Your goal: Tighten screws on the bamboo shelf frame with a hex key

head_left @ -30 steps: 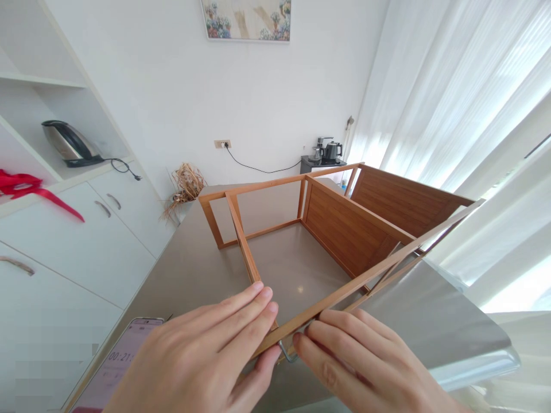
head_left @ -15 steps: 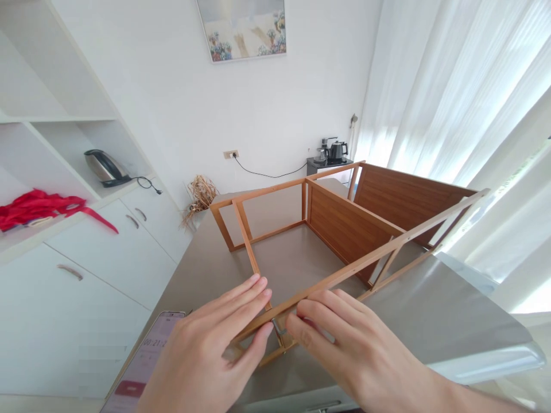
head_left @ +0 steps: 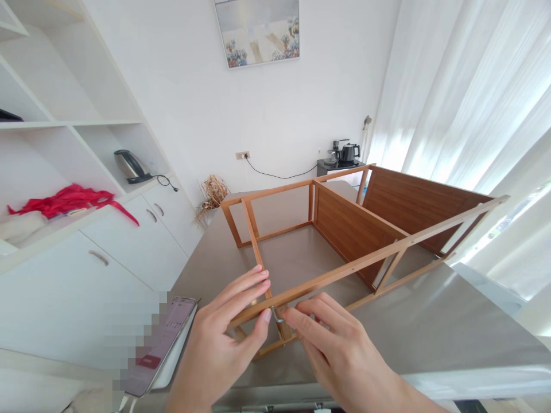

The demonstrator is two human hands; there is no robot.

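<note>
A wooden shelf frame (head_left: 318, 279) lies on its side on the table, with two brown shelf panels fitted across it. My left hand (head_left: 219, 338) grips the near rail at its joint with a thin crossbar (head_left: 253, 238), fingers over the top and thumb on the near side. At that joint a small bent hex key (head_left: 276, 315) sticks out of the rail's outer face. My right hand (head_left: 333, 338) pinches the free end of the key between thumb and fingers. The fingertips hide part of the key, and its tip is out of sight in the rail.
A phone (head_left: 163, 344) showing a timer leans on a white stand at the table's left edge. White cabinets (head_left: 116, 269) with an electric kettle (head_left: 131, 166) and red cloth stand to the left. Dried stalks (head_left: 213, 195) and a coffee maker (head_left: 336, 150) are by the far wall.
The view has shifted, so the scene sits slightly further right and the phone shows more fully. My right hand has moved slightly with the hex key's end; my left hand keeps its place at the joint.
</note>
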